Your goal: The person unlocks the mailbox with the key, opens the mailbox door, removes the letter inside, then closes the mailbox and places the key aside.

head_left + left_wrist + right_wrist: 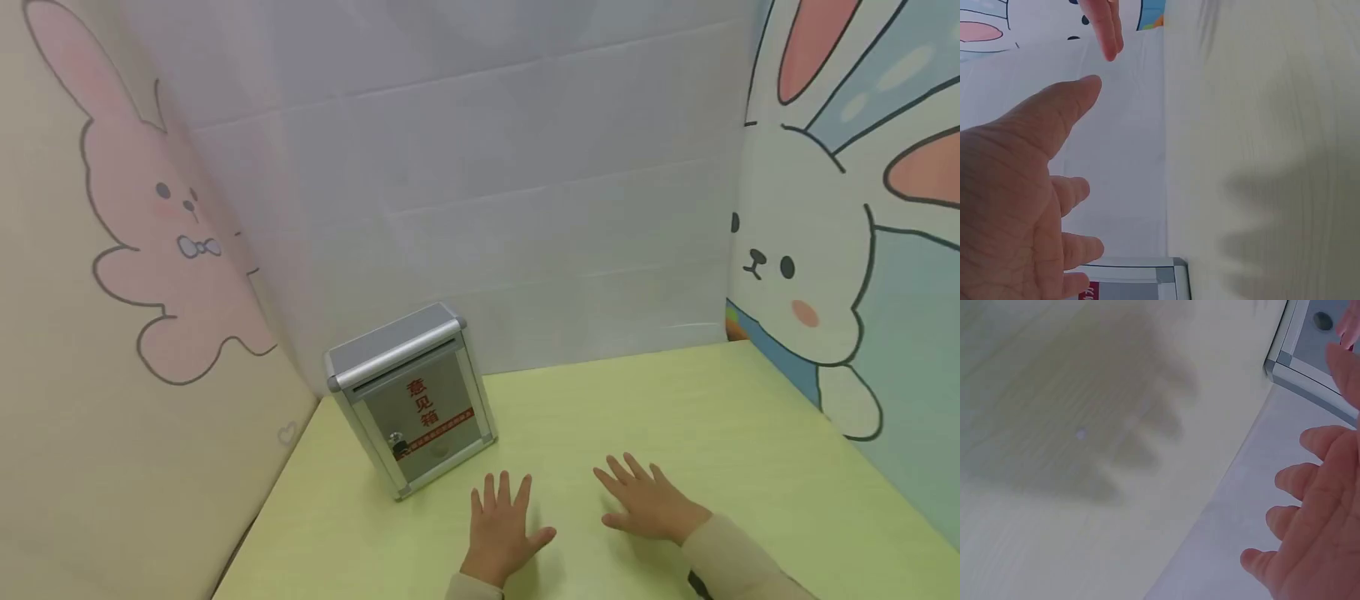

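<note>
A grey metal suggestion box (423,408) with a slot along its upper front, red characters and a small lock (397,443) stands on the left part of the table. Keys appear to hang at the lock. Just in front of the box, my left hand (501,529) hovers over the tabletop with fingers spread, palm down, holding nothing. My right hand (648,502) is held above the table farther right, its fingers likewise spread, touching nothing. Part of the box frame (1166,275) shows in the left wrist view, and a box corner (1279,362) in the right wrist view.
The pale yellow table (600,417) meets a white sheet wall (525,208) behind. Side walls carry a pink rabbit picture (157,208) at left and a white rabbit picture (810,250) at right. Shadows of the hands fall on the tabletop.
</note>
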The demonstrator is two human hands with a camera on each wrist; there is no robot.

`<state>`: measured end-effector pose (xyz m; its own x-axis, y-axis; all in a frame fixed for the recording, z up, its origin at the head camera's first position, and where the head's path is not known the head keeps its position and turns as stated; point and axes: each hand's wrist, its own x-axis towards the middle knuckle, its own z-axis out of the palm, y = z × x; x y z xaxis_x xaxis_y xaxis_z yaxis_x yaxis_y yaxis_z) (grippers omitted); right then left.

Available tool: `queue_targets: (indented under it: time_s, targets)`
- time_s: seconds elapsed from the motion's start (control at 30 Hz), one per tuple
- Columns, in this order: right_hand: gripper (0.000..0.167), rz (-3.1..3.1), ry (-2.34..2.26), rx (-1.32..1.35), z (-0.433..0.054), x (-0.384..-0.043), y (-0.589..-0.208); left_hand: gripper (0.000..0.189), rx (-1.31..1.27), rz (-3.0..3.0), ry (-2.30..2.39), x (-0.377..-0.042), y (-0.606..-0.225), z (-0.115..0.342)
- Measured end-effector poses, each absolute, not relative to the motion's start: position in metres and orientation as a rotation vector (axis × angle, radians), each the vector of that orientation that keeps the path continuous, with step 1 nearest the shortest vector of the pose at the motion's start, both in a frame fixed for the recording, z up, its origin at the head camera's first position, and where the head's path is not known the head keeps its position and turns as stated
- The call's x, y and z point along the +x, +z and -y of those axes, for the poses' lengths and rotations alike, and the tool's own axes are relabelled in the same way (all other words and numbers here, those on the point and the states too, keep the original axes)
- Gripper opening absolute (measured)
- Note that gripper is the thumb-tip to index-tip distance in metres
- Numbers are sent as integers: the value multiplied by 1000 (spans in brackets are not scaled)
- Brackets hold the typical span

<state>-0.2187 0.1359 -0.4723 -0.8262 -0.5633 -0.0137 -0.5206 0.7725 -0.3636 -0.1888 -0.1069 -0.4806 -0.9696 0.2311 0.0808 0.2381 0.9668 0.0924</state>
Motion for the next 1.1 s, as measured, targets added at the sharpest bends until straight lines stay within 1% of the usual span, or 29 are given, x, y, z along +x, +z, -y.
queue_targets:
  time_s: [0.13, 0.27, 0.4, 0.5, 0.6, 0.77, 0.87, 0.97, 1.1]
  targets:
    - [58, -2830, -574, -915, -127, -227, -467, 67, -277, 3075, -148, -190, -479, 115]
    - [47, -2817, -643, -971, -113, -237, -460, 56, -184, 3077, -255, -191, -478, 126]
    - [41, -2762, -857, -949, -98, -245, -454, 46, -111, 2997, -400, -191, -476, 137]
    - [37, -2640, -1174, -868, -84, -250, -449, 40, -34, 2891, -549, -191, -474, 145]
    - [36, -2471, -1469, -698, -70, -255, -445, 32, 79, 2759, -702, -191, -471, 153]
    - [37, -2301, -1731, -410, -58, -262, -444, 16, 297, 2537, -911, -194, -470, 162]
    - [41, -2194, -1836, -365, -54, -269, -447, 13, 404, 2407, -1004, -195, -469, 169]
    - [43, -2110, -1913, -293, -47, -275, -448, 15, 487, 2298, -1027, -197, -467, 176]
    - [44, -2111, -1910, -241, -35, -281, -445, 27, 562, 2197, -1053, -201, -464, 184]
